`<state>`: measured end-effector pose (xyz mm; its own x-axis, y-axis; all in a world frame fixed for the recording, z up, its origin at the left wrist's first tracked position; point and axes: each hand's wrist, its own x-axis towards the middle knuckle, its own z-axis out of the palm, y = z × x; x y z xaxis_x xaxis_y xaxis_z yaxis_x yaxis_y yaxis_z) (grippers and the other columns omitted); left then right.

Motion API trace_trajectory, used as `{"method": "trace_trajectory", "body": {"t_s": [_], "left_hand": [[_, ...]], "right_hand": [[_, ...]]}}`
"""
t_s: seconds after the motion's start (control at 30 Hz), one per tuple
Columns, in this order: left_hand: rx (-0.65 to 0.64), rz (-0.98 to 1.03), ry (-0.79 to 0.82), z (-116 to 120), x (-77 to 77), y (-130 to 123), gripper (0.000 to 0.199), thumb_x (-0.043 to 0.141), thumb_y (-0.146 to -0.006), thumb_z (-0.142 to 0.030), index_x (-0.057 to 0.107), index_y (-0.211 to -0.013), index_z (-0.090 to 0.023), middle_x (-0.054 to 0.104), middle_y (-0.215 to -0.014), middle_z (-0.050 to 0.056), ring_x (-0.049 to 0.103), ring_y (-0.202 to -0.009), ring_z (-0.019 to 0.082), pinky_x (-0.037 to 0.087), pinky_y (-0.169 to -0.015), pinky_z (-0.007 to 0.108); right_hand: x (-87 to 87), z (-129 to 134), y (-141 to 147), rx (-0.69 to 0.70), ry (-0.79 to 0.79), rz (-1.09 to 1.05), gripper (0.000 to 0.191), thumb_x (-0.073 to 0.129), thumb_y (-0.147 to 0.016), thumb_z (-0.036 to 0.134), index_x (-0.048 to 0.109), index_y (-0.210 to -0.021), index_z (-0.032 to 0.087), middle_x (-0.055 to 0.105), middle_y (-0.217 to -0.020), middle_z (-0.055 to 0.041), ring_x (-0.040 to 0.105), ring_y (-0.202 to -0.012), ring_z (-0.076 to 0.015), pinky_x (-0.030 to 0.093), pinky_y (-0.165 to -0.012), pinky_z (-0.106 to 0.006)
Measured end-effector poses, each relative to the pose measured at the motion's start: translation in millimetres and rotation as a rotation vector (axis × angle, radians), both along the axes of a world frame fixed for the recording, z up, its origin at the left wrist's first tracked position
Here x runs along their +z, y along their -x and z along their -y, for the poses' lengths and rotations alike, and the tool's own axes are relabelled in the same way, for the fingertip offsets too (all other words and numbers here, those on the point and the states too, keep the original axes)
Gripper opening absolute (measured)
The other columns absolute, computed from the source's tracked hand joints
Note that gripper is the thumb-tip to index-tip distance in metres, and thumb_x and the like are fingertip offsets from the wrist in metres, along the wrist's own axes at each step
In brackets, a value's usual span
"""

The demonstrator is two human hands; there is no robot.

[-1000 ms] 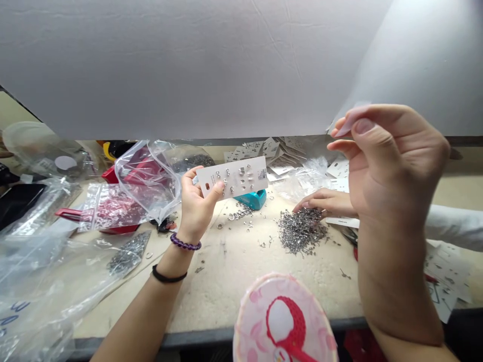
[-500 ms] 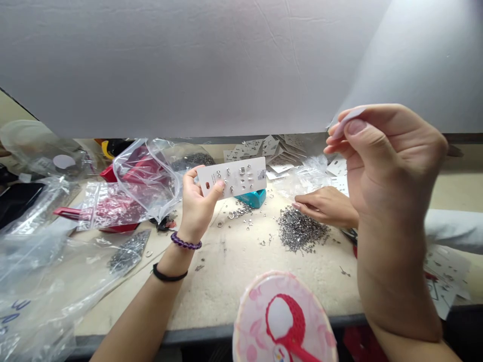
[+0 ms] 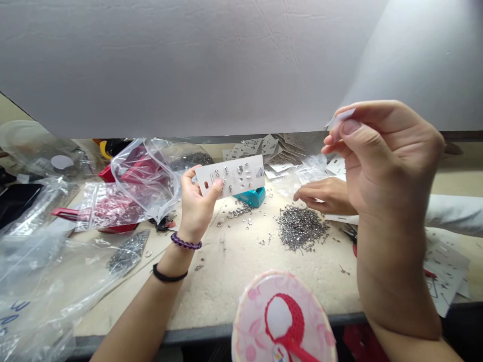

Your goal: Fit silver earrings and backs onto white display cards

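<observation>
My left hand (image 3: 199,203) grips a white earring card (image 3: 236,177) by its left end, thumb on the front. Rows of small silver studs and a printed label show on the card, which tilts slightly up to the right. Raised at the right, my right hand (image 3: 388,151) pinches a small white slip of paper (image 3: 344,115) between thumb and fingers. Under the card sits a teal tape dispenser (image 3: 253,197), partly covered by it. A heap of tiny silver studs (image 3: 302,226) lies on the table below and between my hands.
A co-worker's hand (image 3: 326,195) hovers by the heap's far side. Stacked earring cards (image 3: 279,151) lie at the back. Plastic bags (image 3: 143,176) crowd the left. Pliers (image 3: 350,234) lie beside my right forearm. A round pink fan (image 3: 285,322) stands at the table's front edge.
The co-worker's hand has lifted slightly from the stud heap, its fingers spread more. My hands have shifted only slightly, still holding the card and the paper slip.
</observation>
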<state>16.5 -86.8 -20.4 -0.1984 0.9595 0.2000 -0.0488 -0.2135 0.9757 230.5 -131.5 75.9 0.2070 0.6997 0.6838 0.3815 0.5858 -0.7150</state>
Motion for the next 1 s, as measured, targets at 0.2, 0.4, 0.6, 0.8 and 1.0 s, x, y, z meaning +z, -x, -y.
{"method": "trace_trajectory", "body": {"t_s": [0.2,0.4,0.6,0.8,1.0], "left_hand": [[0.001,-0.007,0.013,0.3,0.7,0.0,0.048,0.067,-0.067,-0.022,0.037,-0.105,-0.019,0.06,-0.086,0.003,0.064,-0.078,0.017,0.054,-0.06,0.026],[-0.006,0.005,0.014,1.2,1.9,-0.6,0.049,0.068,-0.065,-0.022,0.038,-0.104,-0.018,0.06,-0.083,0.002,0.063,-0.072,0.014,0.052,-0.056,0.022],[-0.014,0.01,0.001,1.2,1.0,-0.9,0.048,0.069,-0.065,-0.023,0.039,-0.103,-0.019,0.06,-0.082,0.001,0.062,-0.07,0.012,0.051,-0.056,0.021],[-0.019,0.013,-0.004,1.0,0.1,-0.5,0.048,0.069,-0.065,-0.023,0.039,-0.104,-0.019,0.06,-0.083,0.001,0.062,-0.071,0.012,0.052,-0.056,0.02],[-0.016,0.014,0.008,1.2,0.4,0.6,0.048,0.068,-0.066,-0.023,0.04,-0.104,-0.019,0.06,-0.084,0.001,0.062,-0.073,0.012,0.052,-0.058,0.022]], "right_hand": [[0.1,-1.8,0.7,0.05,-0.029,-0.09,0.018,0.053,-0.08,0.015,0.065,-0.084,0.028,0.059,-0.078,0.0014,0.058,-0.068,-0.0126,0.052,-0.06,-0.028],[-0.6,-1.7,1.4,0.077,-0.036,-0.116,0.021,0.054,-0.08,0.014,0.066,-0.083,0.031,0.06,-0.079,0.0027,0.057,-0.068,-0.0134,0.051,-0.06,-0.029],[-1.5,-3.5,-0.6,0.099,-0.043,-0.099,0.023,0.054,-0.08,0.014,0.067,-0.082,0.033,0.061,-0.079,0.0031,0.057,-0.067,-0.0143,0.05,-0.06,-0.029],[-0.8,-3.4,-0.2,0.111,-0.03,-0.108,0.022,0.056,-0.08,0.014,0.067,-0.082,0.031,0.061,-0.077,0.0026,0.057,-0.066,-0.0141,0.049,-0.06,-0.029],[0.2,0.3,-0.2,0.097,-0.026,-0.114,0.021,0.055,-0.08,0.014,0.067,-0.083,0.031,0.06,-0.076,0.0032,0.057,-0.068,-0.0126,0.05,-0.062,-0.028]]}}
